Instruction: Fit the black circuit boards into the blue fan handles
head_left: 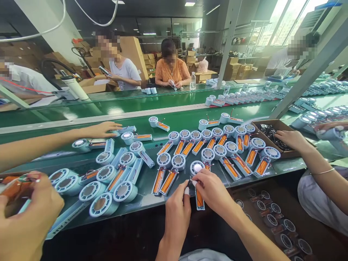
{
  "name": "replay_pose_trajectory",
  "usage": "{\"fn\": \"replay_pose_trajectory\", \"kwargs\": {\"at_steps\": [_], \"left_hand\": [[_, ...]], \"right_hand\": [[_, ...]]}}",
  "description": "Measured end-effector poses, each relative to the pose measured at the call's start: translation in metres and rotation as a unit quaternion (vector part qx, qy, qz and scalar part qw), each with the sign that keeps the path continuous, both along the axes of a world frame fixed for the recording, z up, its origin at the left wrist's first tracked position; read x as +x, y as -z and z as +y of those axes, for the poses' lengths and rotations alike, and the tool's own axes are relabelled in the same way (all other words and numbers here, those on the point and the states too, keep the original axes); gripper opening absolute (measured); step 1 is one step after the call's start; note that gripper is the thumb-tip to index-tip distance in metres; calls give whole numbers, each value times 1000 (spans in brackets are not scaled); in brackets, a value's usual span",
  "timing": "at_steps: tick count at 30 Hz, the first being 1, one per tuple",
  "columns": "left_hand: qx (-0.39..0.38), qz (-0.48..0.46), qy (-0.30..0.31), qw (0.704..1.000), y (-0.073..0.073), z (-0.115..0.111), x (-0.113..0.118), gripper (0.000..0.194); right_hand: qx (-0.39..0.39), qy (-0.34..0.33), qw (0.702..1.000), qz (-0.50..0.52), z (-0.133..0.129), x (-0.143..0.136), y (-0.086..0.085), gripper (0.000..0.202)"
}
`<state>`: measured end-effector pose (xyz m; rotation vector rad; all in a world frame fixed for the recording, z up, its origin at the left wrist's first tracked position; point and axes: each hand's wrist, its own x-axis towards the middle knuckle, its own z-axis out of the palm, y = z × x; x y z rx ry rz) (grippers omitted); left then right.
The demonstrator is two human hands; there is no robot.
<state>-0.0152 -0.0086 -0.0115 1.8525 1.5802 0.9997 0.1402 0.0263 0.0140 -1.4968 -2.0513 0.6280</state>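
Observation:
My left hand (pixel 178 208) and my right hand (pixel 213 186) meet at the bench's front edge, fingertips pinched together around a small dark part (pixel 190 181). White covers are on some of the fingertips. Just beneath my right hand lies a light-blue fan unit (pixel 197 168), its round head toward the bench and its handle, with an orange battery (pixel 199 199), pointing at me. Several similar fan units (pixel 170 180) with orange batteries and thin wires lie in rows around and beyond my hands.
At the left, a co-worker's hands (pixel 29 214) hold wired parts over more fans (pixel 103 204). At the right, another person's hand (pixel 292 139) reaches into a cardboard box (pixel 295 153) of black parts. Behind runs a green conveyor (pixel 122 112); people sit across it. A box of fans (pixel 272 220) stands below right.

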Motion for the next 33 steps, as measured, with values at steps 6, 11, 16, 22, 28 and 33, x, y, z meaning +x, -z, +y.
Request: {"fn": "replay_pose_trajectory", "kwargs": {"at_steps": [6, 11, 16, 22, 28, 33], "left_hand": [[36, -7, 10, 999, 4, -3, 2, 40], [2, -38, 34, 999, -5, 7, -10, 36], [-36, -71, 69, 994, -11, 14, -17, 34], [-61, -94, 64, 992, -9, 16, -11, 33], [-127, -182, 49, 974, -15, -7, 3, 49], [-209, -346, -21, 914, -5, 0, 7, 56]], "right_hand": [[6, -11, 1000, 3, -5, 0, 2, 22], [5, -56, 995, 83, 6, 11, 0, 18], [-15, -99, 986, 131, 15, 20, -1, 19], [-37, -55, 984, 166, 9, 15, 1, 17], [-133, -9, 959, 252, -1, 16, -3, 24], [-196, -9, 913, 357, -4, 26, 1, 19]]}}
